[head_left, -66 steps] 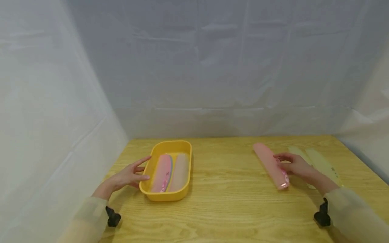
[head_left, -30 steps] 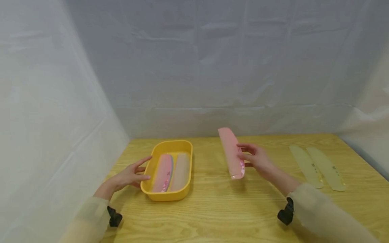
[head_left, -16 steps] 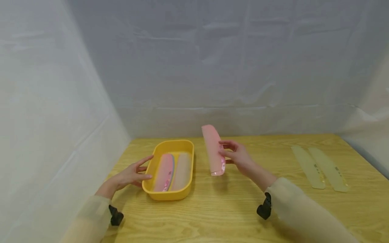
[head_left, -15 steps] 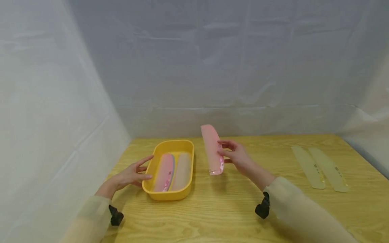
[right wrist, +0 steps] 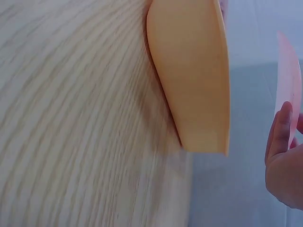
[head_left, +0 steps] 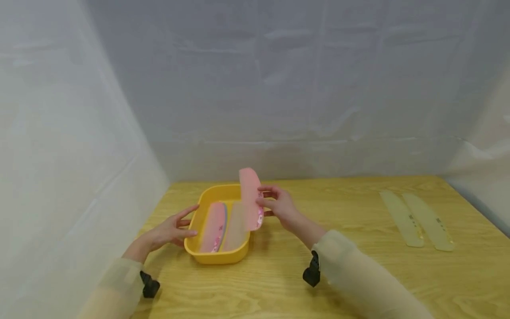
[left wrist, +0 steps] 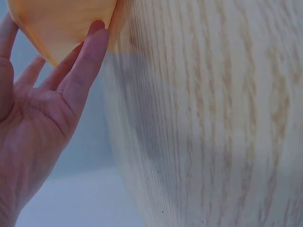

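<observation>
My right hand (head_left: 280,206) pinches a pink comb (head_left: 250,190) by its spine, thumb on the near face. Held upright and tilted, the comb overlaps the right side of the yellow tray (head_left: 217,258) in the head view; the right wrist view has the comb (right wrist: 286,75) raised above the tray wall (right wrist: 194,80). Inside the tray lie a pink comb (head_left: 213,223) with a bluish edge behind it, and a pale comb (head_left: 235,230) partly covered by the held one. My left hand (head_left: 171,228) rests against the tray's left side, fingers fairly straight (left wrist: 87,61) at its outer wall.
Two pale yellow-green combs (head_left: 402,219) (head_left: 428,221) lie side by side at the right of the wooden table (head_left: 318,274). White sheeting (head_left: 279,88) hangs behind the table and along both sides. Each wrist wears a black camera (head_left: 312,270).
The pink comb, lying by the yellow-green combs at first, has been lifted and carried left by my right hand to the tray's right side. My left hand stays at the tray.
</observation>
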